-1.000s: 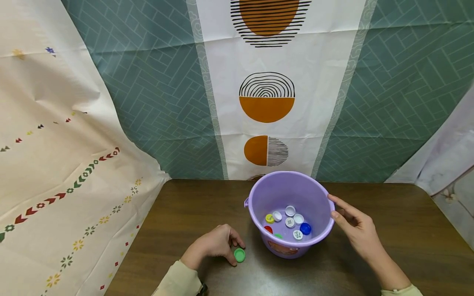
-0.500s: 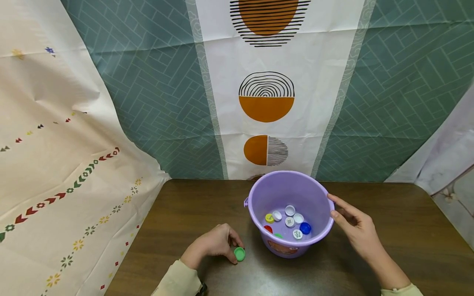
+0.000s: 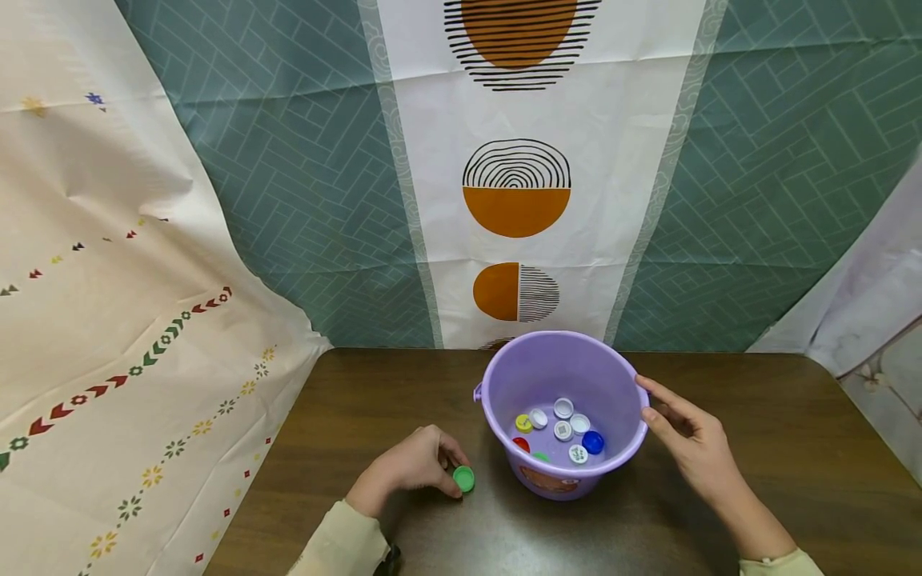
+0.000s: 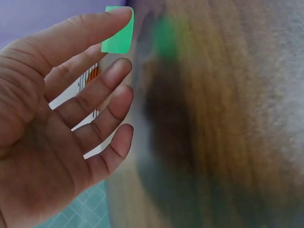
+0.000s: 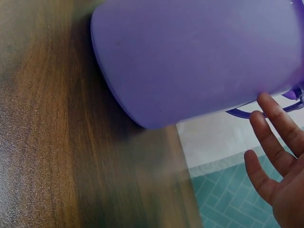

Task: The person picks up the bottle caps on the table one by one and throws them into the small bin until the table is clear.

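Note:
My left hand pinches a green bottle cap between thumb and forefinger, left of a purple bucket. In the left wrist view the cap stands on edge between the fingertips, a little above the wooden table, and the other fingers are loosely bent. My right hand touches the bucket's right rim with thumb and forefinger. From the right wrist, the bucket's side fills the top, and several spread fingers of the right hand reach toward it.
Inside the bucket lie several bottle caps: white ones, a blue cap, a yellow cap, a red one and a green one partly hidden by the front rim. The brown table ends at a patterned curtain behind.
My left hand has lifted the green cap slightly up and away from its earlier spot on the table. The right hand and the bucket stay in place.

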Motion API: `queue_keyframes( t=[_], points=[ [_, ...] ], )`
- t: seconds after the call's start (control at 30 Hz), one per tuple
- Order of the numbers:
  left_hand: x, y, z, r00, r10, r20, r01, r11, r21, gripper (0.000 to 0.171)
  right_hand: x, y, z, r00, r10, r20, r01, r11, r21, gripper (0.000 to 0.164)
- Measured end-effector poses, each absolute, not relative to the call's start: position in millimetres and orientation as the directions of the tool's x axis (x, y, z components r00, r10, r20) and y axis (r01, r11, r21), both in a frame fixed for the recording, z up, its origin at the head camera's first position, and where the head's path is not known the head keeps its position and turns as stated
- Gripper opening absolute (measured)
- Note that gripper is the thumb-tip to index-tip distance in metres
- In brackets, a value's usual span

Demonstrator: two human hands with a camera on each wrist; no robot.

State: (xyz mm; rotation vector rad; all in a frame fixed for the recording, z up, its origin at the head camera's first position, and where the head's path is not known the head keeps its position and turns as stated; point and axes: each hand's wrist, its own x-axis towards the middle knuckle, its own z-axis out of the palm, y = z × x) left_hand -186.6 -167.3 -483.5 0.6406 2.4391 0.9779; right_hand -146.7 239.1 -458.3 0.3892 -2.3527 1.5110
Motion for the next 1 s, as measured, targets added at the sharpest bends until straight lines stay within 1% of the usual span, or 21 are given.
queue_keyframes(
  t=[0.23,0.33,0.63,0.87,1.0],
  points=[
    [-194.1,-171.6,-473.1,-0.832,0.528,-0.169,0.210,0.583,0.785,0.029,-147.4,239.6,-457.9,-0.908,-0.056,0.415,-0.400,0.407,-0.821,0.046],
    [-197.5,-172.9,-466.9,-0.848,0.512,-0.136,0.212,0.562,0.800,0.028,-147.2,239.7,-458.1,-0.908,-0.056,0.415,-0.401,0.404,-0.822,0.046],
    [-208.1,-171.8,-450.4,-0.897,0.442,0.031,0.294,0.541,0.788,0.025,-146.0,238.4,-457.1,-0.909,-0.058,0.413,-0.401,0.398,-0.825,0.046],
    [-211.4,-165.6,-441.4,-0.932,0.336,0.138,0.300,0.498,0.813,0.025,-146.3,239.1,-457.6,-0.907,-0.055,0.418,-0.403,0.406,-0.820,0.045],
    [-212.0,-161.8,-434.8,-0.940,0.268,0.213,0.322,0.479,0.817,0.027,-146.1,238.8,-457.4,-0.909,-0.059,0.413,-0.400,0.403,-0.823,0.046]
  ],
)
